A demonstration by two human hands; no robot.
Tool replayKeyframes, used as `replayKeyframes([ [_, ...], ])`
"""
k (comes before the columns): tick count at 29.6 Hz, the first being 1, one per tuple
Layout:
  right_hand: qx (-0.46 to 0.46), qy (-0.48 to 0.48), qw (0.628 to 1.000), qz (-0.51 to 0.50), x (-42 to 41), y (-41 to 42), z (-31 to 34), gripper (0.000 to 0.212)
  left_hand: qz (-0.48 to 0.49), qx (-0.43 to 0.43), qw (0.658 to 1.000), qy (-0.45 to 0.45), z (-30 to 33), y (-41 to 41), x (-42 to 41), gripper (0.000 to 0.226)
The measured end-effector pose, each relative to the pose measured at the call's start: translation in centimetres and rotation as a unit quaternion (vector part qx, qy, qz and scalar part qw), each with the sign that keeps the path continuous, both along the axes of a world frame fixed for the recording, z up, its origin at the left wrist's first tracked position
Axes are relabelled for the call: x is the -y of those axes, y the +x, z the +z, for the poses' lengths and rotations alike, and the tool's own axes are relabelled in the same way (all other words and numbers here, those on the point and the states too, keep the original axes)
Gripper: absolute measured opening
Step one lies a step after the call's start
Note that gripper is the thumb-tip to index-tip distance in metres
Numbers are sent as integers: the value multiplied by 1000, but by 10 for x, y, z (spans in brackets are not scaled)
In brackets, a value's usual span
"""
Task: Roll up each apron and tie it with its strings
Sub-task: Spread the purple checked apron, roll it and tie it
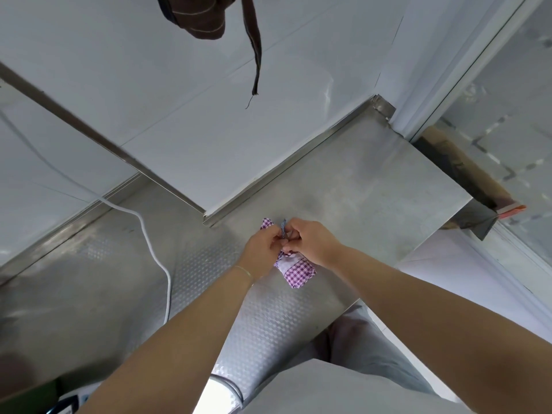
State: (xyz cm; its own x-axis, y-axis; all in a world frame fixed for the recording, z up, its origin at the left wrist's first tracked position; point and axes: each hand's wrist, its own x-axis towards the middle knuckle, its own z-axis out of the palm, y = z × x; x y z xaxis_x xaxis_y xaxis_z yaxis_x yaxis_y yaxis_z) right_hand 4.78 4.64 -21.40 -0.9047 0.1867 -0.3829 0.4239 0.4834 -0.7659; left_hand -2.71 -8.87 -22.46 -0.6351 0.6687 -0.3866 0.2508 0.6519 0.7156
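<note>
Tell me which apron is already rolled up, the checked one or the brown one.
The purple checked apron: it lies as a tight roll on the steel counter, both hands pinching its string. The brown striped apron hangs loose above.

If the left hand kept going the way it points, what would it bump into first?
Probably the right hand: the left hand points up and rightward at it, both pinching the string above the apron. Depth is hard to judge.

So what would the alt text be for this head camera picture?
Two hands, left hand and right hand, pinch the strings over a rolled purple checked apron on a steel counter. A white cable lies to the left; a brown striped apron hangs above.
</note>
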Motion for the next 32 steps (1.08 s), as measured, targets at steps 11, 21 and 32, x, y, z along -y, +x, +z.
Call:
replayKeyframes([
  [11, 12, -198, 979, -56, 3, 3, -9, 29, -46, -59, 995, -68, 5, -3, -1, 13],
  [21, -234, 179, 954, 58, 29, 5, -20, 29, 31, 58, 991, -119, 16, -37, -11, 13],
  [32, -220, 208, 952, -42, 40, 9, -43, 24, 62, -13, 977, -202, 12, -31, -12, 24],
])
